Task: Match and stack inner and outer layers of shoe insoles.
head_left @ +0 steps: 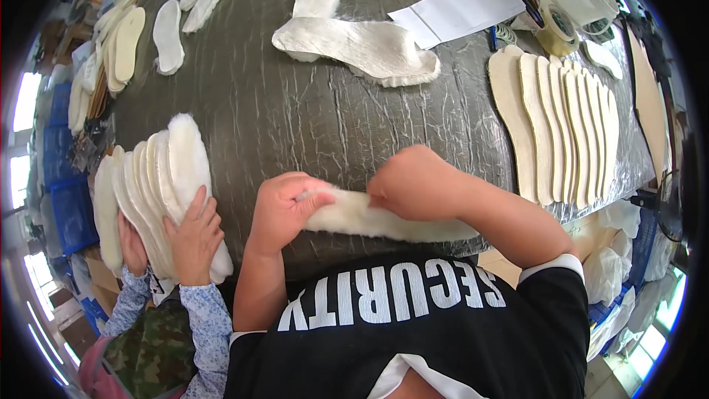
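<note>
Grey wrinkled table point(295, 118) w/ insole stacks. Left hand point(284, 210) & right hand point(417, 181) both clamped on fleecy insole point(369, 220): prob. light, floppy; grip both ends.

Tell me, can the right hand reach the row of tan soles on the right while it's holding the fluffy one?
Probably yes. The right hand is near the tan soles, with bare table between, but it would have to let go of the fluffy insole.

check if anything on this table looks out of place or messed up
Mostly tidy. The fleecy insole pinched between the left hand and right hand looks sound. The one odd spot: two large fleece pieces mid-table lie crossed, one overlapping the other, unlike the neatly fanned beige insoles at right.
</note>
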{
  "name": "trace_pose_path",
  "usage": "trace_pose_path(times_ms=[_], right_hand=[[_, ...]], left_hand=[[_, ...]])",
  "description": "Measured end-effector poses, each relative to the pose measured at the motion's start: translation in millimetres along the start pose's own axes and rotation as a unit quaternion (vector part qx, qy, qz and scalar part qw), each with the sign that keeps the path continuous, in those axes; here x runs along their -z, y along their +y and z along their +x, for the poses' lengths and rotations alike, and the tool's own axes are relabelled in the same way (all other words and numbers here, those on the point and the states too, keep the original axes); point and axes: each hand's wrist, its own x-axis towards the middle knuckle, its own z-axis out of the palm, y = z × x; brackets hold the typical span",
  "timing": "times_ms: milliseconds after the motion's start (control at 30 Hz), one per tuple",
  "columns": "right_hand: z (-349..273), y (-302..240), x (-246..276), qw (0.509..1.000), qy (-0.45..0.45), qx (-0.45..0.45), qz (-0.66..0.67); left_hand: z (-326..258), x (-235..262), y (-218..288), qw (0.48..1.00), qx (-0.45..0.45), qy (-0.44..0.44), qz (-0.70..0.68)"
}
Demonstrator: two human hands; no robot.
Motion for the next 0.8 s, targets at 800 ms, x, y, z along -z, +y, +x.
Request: trace_pose_path(times_ms=[800], right_hand=[[-162, 91, -48, 0.657, 0.678, -0.3, -0.134]], left_hand=[[-127, 182, -4, 0.907, 0.155, 0.378, 0.102]])
